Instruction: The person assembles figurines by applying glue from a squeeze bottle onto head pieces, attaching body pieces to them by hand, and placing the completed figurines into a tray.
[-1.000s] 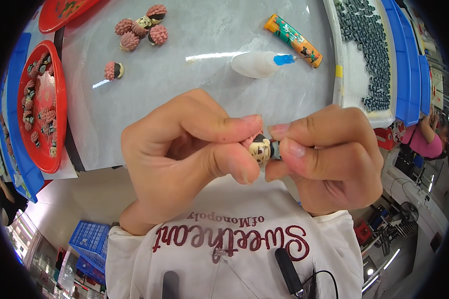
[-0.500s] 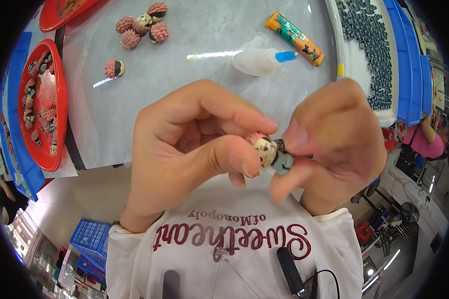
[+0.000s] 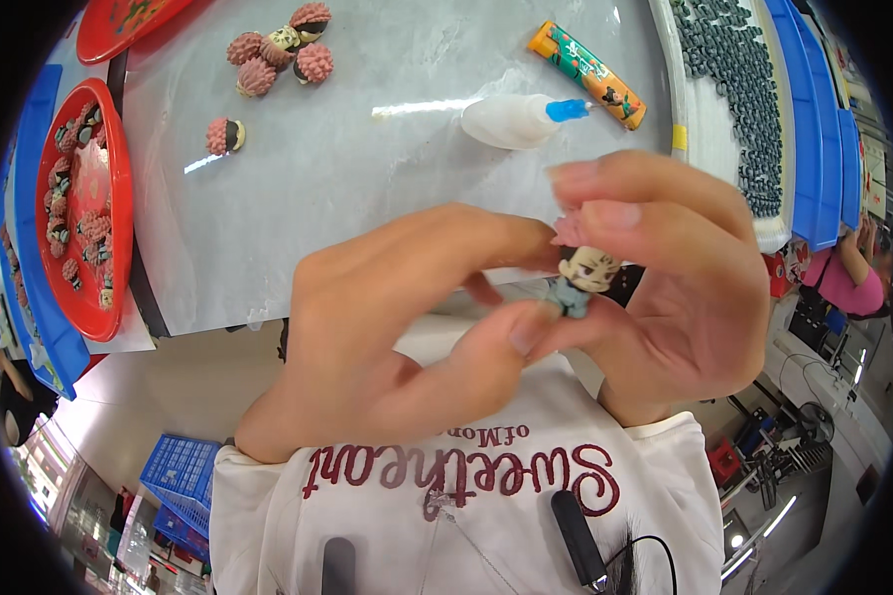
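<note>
Both hands meet close under the camera on a tiny toy figure [image 3: 583, 275] with a pale face, dark hair, a pink spiky top and a grey-blue body. My left hand [image 3: 407, 317] pinches it from the left with thumb and forefinger. My right hand [image 3: 675, 278] curls round it from the right, fingertips on its pink top. Loose pink spiky figure heads [image 3: 278, 55] lie on the grey table [image 3: 367, 169] at the far left, with one more head [image 3: 224, 136] apart from them.
A red tray [image 3: 119, 208] with several small figure parts stands at the left on a blue tray [image 3: 25, 198]. A white squeeze bottle [image 3: 516, 119] with a blue nozzle and an orange tube [image 3: 585, 74] lie far centre. A tray of dark small parts [image 3: 734, 109] sits at the right.
The hands have shifted right and closer to the camera; the figure has turned upright, and my right fingers have opened out over its pink top.
</note>
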